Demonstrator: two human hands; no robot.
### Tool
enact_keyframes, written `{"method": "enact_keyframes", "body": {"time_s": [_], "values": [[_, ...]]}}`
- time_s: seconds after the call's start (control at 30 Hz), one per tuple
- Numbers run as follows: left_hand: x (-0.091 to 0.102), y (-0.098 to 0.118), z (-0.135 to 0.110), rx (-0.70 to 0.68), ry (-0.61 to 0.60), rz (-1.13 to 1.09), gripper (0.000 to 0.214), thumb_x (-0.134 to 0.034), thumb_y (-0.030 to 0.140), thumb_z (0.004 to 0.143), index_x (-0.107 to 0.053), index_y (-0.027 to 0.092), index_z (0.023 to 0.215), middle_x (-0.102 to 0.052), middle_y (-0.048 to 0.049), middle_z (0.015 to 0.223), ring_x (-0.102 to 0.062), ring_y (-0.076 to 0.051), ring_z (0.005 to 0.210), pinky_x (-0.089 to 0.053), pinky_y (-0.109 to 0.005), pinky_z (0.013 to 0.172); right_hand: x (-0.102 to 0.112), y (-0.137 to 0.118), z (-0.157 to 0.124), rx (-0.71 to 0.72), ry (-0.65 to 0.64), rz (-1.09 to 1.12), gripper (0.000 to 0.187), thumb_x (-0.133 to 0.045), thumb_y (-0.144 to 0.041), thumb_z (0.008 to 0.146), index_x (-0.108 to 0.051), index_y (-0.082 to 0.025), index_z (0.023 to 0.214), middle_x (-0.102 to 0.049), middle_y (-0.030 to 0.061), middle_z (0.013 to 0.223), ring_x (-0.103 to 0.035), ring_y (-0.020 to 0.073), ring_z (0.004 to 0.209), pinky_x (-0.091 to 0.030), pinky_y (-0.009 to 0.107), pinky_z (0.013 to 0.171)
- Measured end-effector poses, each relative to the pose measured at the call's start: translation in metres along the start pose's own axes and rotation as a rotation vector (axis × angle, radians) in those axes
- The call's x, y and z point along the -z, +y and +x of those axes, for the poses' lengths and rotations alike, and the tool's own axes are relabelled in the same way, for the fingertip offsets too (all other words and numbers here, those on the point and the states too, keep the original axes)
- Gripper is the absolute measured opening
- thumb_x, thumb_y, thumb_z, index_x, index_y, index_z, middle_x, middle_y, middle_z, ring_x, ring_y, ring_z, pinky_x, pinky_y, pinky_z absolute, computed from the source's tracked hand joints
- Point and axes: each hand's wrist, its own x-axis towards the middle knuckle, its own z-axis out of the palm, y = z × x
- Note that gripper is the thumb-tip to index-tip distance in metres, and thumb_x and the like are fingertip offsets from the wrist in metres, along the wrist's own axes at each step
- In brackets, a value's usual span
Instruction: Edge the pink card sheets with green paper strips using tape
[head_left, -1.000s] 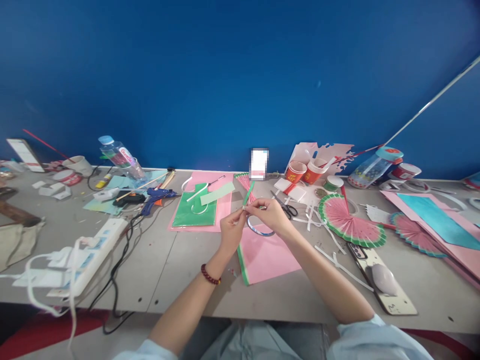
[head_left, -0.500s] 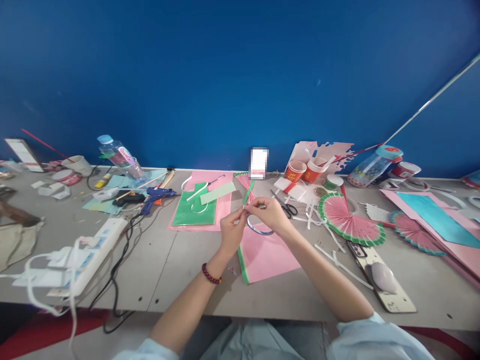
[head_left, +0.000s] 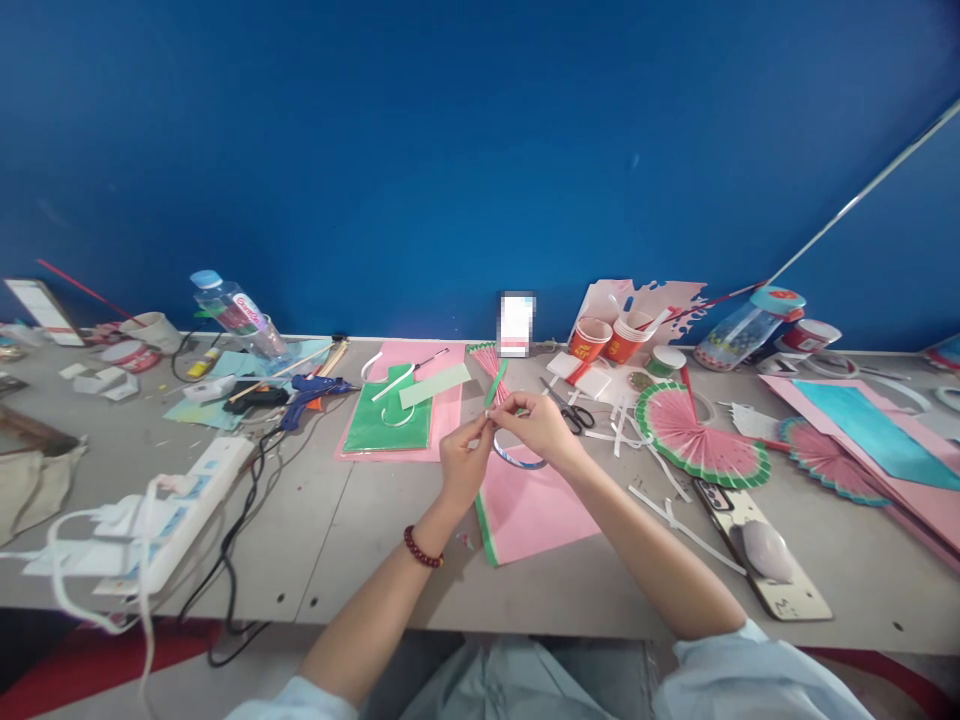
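Note:
My left hand point(head_left: 461, 462) and my right hand point(head_left: 538, 425) meet above the table, both pinched on the lower end of a folded pink and green paper fan strip point(head_left: 493, 378). The strip points up and away from my fingers. Under my right hand a blue tape ring point(head_left: 517, 459) lies on the top edge of a pink sheet with a green border point(head_left: 529, 510). A bead bracelet point(head_left: 421, 549) is on my left wrist.
Black scissors point(head_left: 576, 413) lie just right of my hands. An open watermelon fan point(head_left: 694, 437), red paper cups point(head_left: 611, 341) and a phone point(head_left: 761, 550) are to the right. Green and pink sheets point(head_left: 394, 420), a blue glue gun point(head_left: 311, 388), a bottle point(head_left: 236, 312) and a power strip point(head_left: 161, 520) are to the left.
My hands and the folded strip stay almost in place; the fingers shift only slightly. The view has tipped a little.

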Motion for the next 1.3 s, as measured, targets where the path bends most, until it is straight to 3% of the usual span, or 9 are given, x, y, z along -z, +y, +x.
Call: {"method": "enact_keyframes", "body": {"time_s": [0.37, 0.5, 0.6, 0.93, 1.1, 1.3], "values": [[0.001, 0.006, 0.002, -0.15, 0.018, 0.067, 0.023, -0.06, 0.03, 0.079, -0.073, 0.021, 0.095, -0.073, -0.0047, 0.088, -0.063, -0.016, 0.065, -0.052, -0.029, 0.066, 0.002, 0.002, 0.001, -0.005, -0.003, -0.037, 0.018, -0.062, -0.034, 0.07, -0.062, -0.017, 0.062, -0.065, 0.0009, 0.067, -0.055, 0.0131, 0.062, -0.042, 0.025, 0.061], [0.003, 0.003, 0.003, -0.188, -0.019, 0.019, 0.024, -0.058, 0.03, 0.08, -0.072, 0.02, 0.097, -0.072, -0.0066, 0.097, -0.067, -0.02, 0.084, -0.052, -0.033, 0.077, 0.004, 0.004, 0.003, 0.017, -0.041, -0.039, 0.021, -0.063, -0.037, 0.069, -0.065, -0.017, 0.064, -0.066, 0.0019, 0.068, -0.056, 0.0137, 0.062, -0.042, 0.026, 0.062], [0.004, 0.002, 0.002, -0.137, -0.028, -0.028, 0.024, -0.058, 0.033, 0.081, -0.073, 0.02, 0.095, -0.072, -0.0075, 0.097, -0.066, -0.023, 0.091, -0.051, -0.034, 0.08, 0.005, 0.003, 0.003, 0.024, -0.038, -0.042, 0.021, -0.065, -0.039, 0.068, -0.064, -0.017, 0.065, -0.066, 0.0022, 0.068, -0.057, 0.0141, 0.063, -0.043, 0.026, 0.063], [0.002, 0.004, 0.006, 0.114, -0.005, -0.17, 0.028, -0.06, 0.039, 0.079, -0.073, 0.019, 0.093, -0.072, -0.0058, 0.096, -0.064, -0.018, 0.083, -0.05, -0.029, 0.071, 0.004, 0.007, 0.005, -0.002, -0.015, -0.034, 0.023, -0.067, -0.038, 0.067, -0.062, -0.019, 0.078, -0.063, -0.0002, 0.066, -0.058, 0.0138, 0.06, -0.042, 0.026, 0.059], [0.0, 0.009, 0.006, 0.242, 0.012, -0.24, 0.029, -0.063, 0.04, 0.075, -0.074, 0.018, 0.089, -0.072, -0.0074, 0.091, -0.064, -0.018, 0.079, -0.05, -0.029, 0.068, 0.005, 0.011, 0.007, 0.028, -0.017, -0.038, 0.016, -0.065, -0.033, 0.068, -0.061, -0.019, 0.074, -0.063, -0.0003, 0.069, -0.059, 0.0135, 0.064, -0.042, 0.025, 0.062], [0.001, 0.005, 0.011, 0.26, 0.056, -0.275, 0.031, -0.066, 0.041, 0.072, -0.071, 0.019, 0.094, -0.07, -0.0082, 0.102, -0.063, -0.019, 0.091, -0.05, -0.029, 0.073, 0.007, 0.01, 0.008, 0.034, -0.036, -0.025, 0.018, -0.063, -0.035, 0.07, -0.062, -0.018, 0.078, -0.064, 0.0007, 0.07, -0.058, 0.014, 0.065, -0.042, 0.027, 0.063]]}}
